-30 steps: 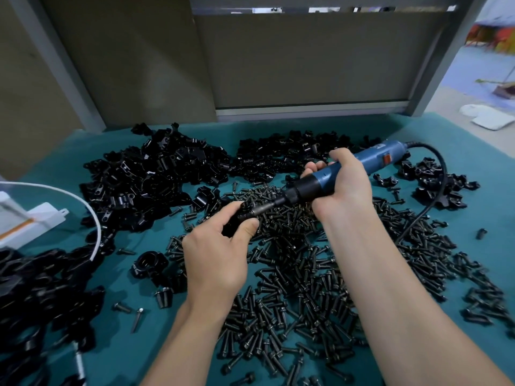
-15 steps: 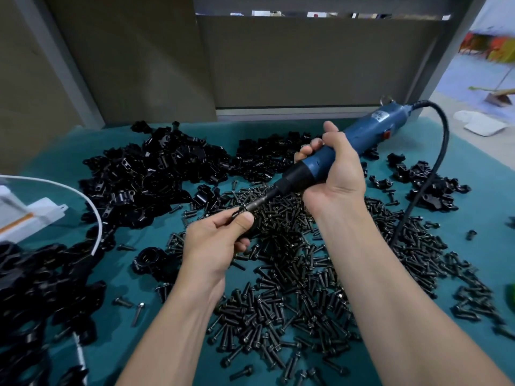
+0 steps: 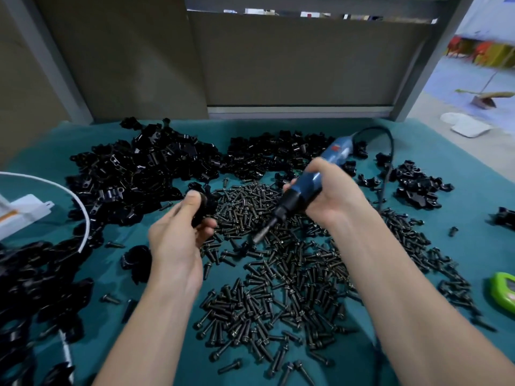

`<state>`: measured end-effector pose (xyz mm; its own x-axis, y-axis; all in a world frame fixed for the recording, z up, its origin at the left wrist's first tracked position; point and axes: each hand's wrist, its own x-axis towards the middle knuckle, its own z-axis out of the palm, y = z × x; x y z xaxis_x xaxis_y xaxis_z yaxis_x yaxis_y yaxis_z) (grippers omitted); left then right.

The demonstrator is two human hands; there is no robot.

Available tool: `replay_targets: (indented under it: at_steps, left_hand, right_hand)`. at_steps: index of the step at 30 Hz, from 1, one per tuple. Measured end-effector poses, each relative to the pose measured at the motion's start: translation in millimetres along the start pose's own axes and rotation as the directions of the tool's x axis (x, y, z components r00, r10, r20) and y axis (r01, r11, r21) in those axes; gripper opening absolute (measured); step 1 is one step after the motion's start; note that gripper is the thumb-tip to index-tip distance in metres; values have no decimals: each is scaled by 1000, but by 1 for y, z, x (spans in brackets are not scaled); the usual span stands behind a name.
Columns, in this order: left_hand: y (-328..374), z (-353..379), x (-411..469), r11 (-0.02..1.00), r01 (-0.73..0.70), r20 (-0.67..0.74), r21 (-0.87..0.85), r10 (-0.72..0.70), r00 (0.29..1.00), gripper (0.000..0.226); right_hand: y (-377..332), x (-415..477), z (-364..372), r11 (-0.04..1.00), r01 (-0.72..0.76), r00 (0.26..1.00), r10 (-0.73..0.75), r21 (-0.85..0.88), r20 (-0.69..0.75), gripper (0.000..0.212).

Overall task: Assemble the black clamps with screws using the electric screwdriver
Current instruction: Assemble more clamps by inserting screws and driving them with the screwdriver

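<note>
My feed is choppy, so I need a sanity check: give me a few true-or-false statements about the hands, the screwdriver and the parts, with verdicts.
1. The right hand grips the blue screwdriver. True.
2. The screwdriver's bit is seated in the clamp. False: it points down at the screw pile, apart from the black clamp.
3. The left hand holds nothing. False: its fingers pinch the black clamp.
4. The screw pile lies on the teal cloth. True.
5. A green object lies at the left edge. False: the green object is at the right edge.
</note>
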<state>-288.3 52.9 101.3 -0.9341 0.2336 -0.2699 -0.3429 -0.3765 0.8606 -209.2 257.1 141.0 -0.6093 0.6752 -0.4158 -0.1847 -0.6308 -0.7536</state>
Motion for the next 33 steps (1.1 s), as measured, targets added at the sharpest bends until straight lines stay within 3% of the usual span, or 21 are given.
replay_targets:
  at_steps: [2,3,4,6,8,10,12,13,15,19,21,23,26,31,33]
  left_hand:
    - [-4,5,-3,999,45,68,2,-45,997,15]
    - [-5,7,-5,997,76,97,-7,-75,992,17]
    - [-5,8,-6,994,108,127,-22,-105,986,20]
    - [-6,10,-8,989,136,188,-52,-124,974,33]
    - [-7,10,-8,995,87,240,-51,-72,968,44]
    - [-7,9,-7,999,25,274,-21,-18,962,46]
    - [-7,10,-8,1000,26,276,-9,-22,961,41]
    - [-8,9,-8,999,47,262,-17,-41,964,39]
    - [-8,10,-9,995,89,234,-35,-78,969,33]
    - [-9,12,-7,995,103,216,8,-102,971,22]
    - [-8,11,-5,997,79,215,22,-82,973,19]
    - [-7,11,-4,998,60,218,34,-66,974,15]
    - [-6,10,-2,998,50,226,39,-58,972,17]
    - [-7,7,1,999,32,204,9,-33,978,44]
    - [-9,5,5,998,24,187,54,-34,982,47]
  right_hand:
    - [5,0,-4,955,11,1000,-19,-296,-22,21]
    - [7,1,-7,878,34,998,-54,-477,-28,20]
    - [9,2,-10,745,81,993,-120,-662,-14,22]
    - [12,2,-15,379,169,966,-246,-910,77,33]
    - [14,2,-12,90,202,941,-293,-975,168,45]
    - [17,-1,-5,-56,204,936,-280,-977,211,49]
    - [15,-9,-1,-325,213,920,-250,-921,301,43]
    - [12,-13,-2,-411,234,906,-235,-881,351,40]
    - [6,-23,-6,-439,288,885,-217,-851,412,40]
    - [8,-49,-13,-322,491,831,-105,-809,546,14]
    - [20,-63,-12,-296,581,791,-14,-758,612,14]
    - [27,-68,-14,-343,577,796,32,-741,604,23]
    - [26,-69,-18,-445,497,823,-28,-745,567,32]
    - [39,-74,-5,-652,449,760,-81,-611,645,12]
    - [49,-73,3,-646,497,752,-13,-580,659,17]
